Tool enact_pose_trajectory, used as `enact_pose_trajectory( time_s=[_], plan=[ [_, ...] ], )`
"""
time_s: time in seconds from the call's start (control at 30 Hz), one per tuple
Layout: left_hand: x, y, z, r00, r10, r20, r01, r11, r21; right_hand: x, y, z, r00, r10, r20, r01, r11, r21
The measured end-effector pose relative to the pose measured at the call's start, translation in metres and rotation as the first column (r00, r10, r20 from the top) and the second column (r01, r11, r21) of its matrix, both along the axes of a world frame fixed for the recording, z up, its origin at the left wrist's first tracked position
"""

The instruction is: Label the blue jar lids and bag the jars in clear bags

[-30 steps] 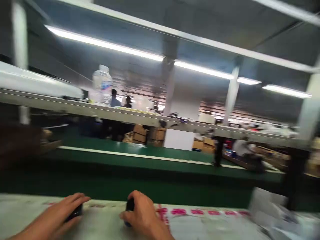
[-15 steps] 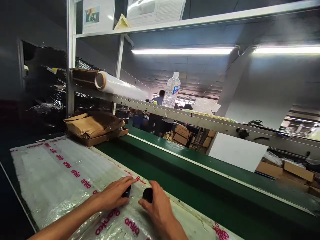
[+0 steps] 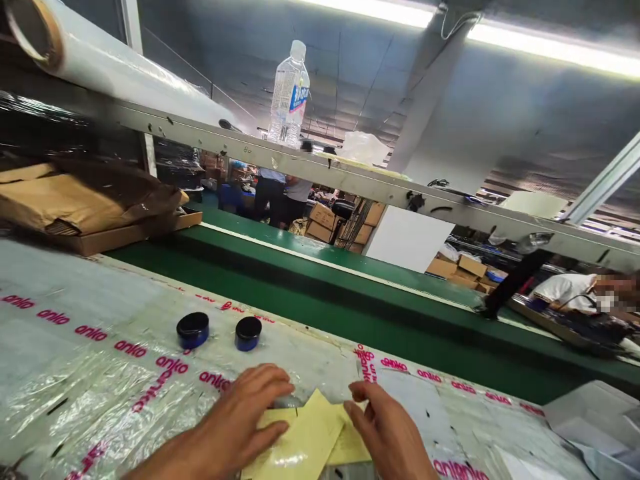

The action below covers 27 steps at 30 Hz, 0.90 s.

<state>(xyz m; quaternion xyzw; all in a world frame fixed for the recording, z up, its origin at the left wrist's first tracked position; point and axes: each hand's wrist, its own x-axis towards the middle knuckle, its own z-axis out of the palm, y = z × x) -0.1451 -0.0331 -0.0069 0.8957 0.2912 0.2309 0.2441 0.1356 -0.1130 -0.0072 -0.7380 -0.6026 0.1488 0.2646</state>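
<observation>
Two dark blue round items with black tops, the left one (image 3: 193, 330) and the right one (image 3: 248, 333), stand on the plastic-covered table (image 3: 125, 380). Yellow paper sheets (image 3: 310, 437) lie overlapped near the bottom middle. At their left edge is my left hand (image 3: 245, 417), fingers apart and thumb over the paper. My right hand (image 3: 387, 427) is at the right edge of the sheets, thumb and fingers apart. Neither hand grips anything visible.
A green conveyor belt (image 3: 310, 293) runs behind the table. A cardboard tray (image 3: 100, 240) with brown paper is at the left. A bottle (image 3: 290, 97) and a plastic roll (image 3: 115, 70) rest on the shelf. White packaging (image 3: 595, 413) lies right; people are beyond.
The view has swung right and down. Both hands have let go of the dark round items and moved right to the yellow sheets, which were out of view before.
</observation>
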Motion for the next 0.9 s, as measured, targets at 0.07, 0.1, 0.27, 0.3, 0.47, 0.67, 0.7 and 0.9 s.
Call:
enact_pose_trajectory(
  time_s=[0.07,0.1,0.27,0.3,0.47,0.67,0.7,0.9],
  plan=[
    [0.022,-0.006,-0.003,1.000,-0.026,0.003,0.026,0.998,-0.054,-0.004,-0.007,-0.021,1.000,-0.011,-0.001,0.011,1.000,-0.025],
    [0.031,-0.007,-0.005,1.000,-0.025,0.001,0.025,0.996,-0.080,-0.007,-0.008,-0.030,1.000,-0.019,0.000,0.019,0.999,-0.031],
    [0.053,-0.001,-0.016,1.000,0.005,-0.012,-0.007,0.979,-0.203,-0.022,0.001,-0.053,0.997,-0.014,-0.078,0.014,1.000,0.007],
    [0.054,0.000,-0.019,1.000,0.019,0.004,-0.018,0.972,-0.233,-0.023,0.003,-0.054,0.989,-0.001,-0.151,0.003,1.000,0.012],
    [0.059,0.000,-0.016,0.975,0.196,0.106,-0.130,0.887,-0.443,-0.022,0.006,-0.057,0.894,0.070,-0.442,-0.054,0.997,0.049],
    [0.067,-0.001,-0.010,0.943,0.226,0.245,-0.041,0.807,-0.589,-0.033,0.005,-0.036,0.938,0.016,-0.346,0.048,0.983,0.177],
    [0.067,-0.002,-0.011,0.942,0.226,0.247,-0.042,0.812,-0.582,-0.036,0.005,-0.031,0.940,0.006,-0.340,0.055,0.984,0.171],
    [0.066,-0.005,-0.015,0.942,0.248,0.224,-0.092,0.838,-0.538,-0.041,0.007,-0.026,0.979,0.068,-0.191,-0.027,0.977,0.210]
  ],
)
